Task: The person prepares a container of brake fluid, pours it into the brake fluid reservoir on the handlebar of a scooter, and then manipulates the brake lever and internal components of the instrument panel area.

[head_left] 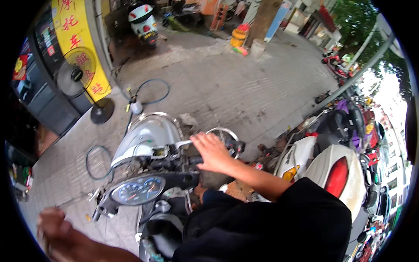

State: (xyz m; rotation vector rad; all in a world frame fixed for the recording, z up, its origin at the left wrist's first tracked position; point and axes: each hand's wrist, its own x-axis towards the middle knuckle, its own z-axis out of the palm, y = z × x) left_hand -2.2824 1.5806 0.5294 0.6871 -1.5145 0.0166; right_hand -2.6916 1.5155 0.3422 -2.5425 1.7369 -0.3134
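A scooter without its front cover stands before me, its round-cornered instrument cluster [138, 190] facing up and its silver-grey front body [148, 132] beyond. My right hand [212, 153] is at the right end of the handlebar, fingers reaching over the silver brake lever [183, 143] and thumb beside the dark grip [194, 160]. Much of the grip is hidden under the palm. At the lower left, my left hand [54, 228] is raised away from the scooter. Motion smears its fingers, which look bent; nothing in them can be made out.
A standing fan [101, 111] and a yellow sign [83, 43] are at the left. A blue hose [99, 162] loops over the paving near a spray bottle [136, 107]. Close at the right stands a white scooter [321, 168] with a red tail light. A white-and-red scooter [144, 24] is parked farther off.
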